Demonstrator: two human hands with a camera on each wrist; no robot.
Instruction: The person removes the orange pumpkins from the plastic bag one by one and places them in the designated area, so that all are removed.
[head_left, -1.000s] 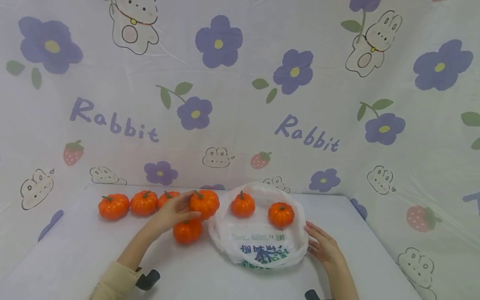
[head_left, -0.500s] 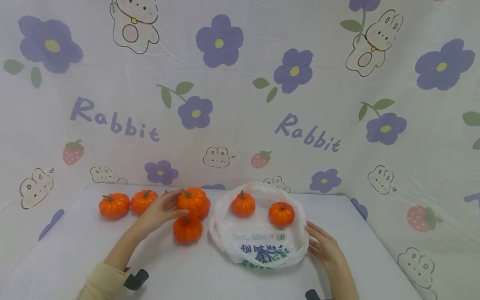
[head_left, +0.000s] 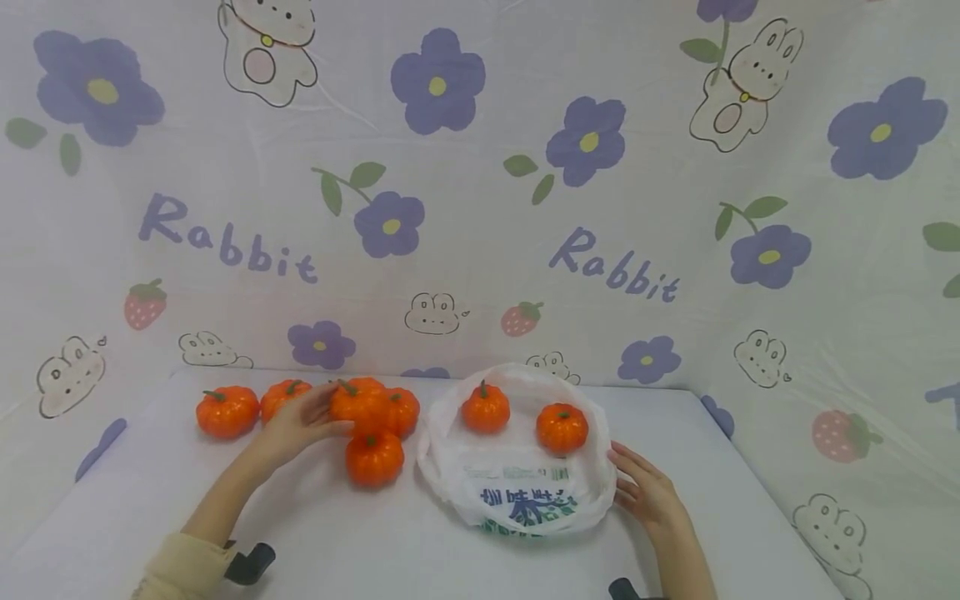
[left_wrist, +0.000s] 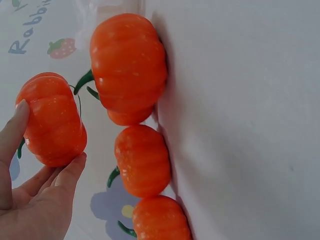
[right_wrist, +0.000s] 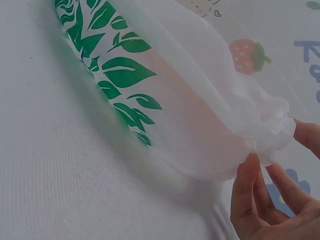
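My left hand [head_left: 294, 423] grips a small orange pumpkin [left_wrist: 52, 120] with a green stem, thumb on one side and fingers on the other. In the left wrist view that pumpkin is apart from the others behind it. Just right of it in the head view stand a pumpkin [head_left: 403, 412] and a nearer pumpkin [head_left: 374, 460]. My right hand [head_left: 654, 493] pinches the right rim of a white plastic bag [right_wrist: 200, 145] printed with green leaves. The bag lies spread with its mouth up. Inside are a left pumpkin [head_left: 486, 410] and a right pumpkin [head_left: 562, 428].
Two more pumpkins stand at the back left: an outer pumpkin [head_left: 227, 412] and one partly behind my left hand, a pumpkin [head_left: 279, 398]. All rest on a white table [head_left: 375, 550]. A patterned curtain [head_left: 480, 192] rises behind the table's back edge.
My left hand has moved left with its pumpkin, away from the bag. A pumpkin behind it has come into sight. The right hand and the bag have stayed put.
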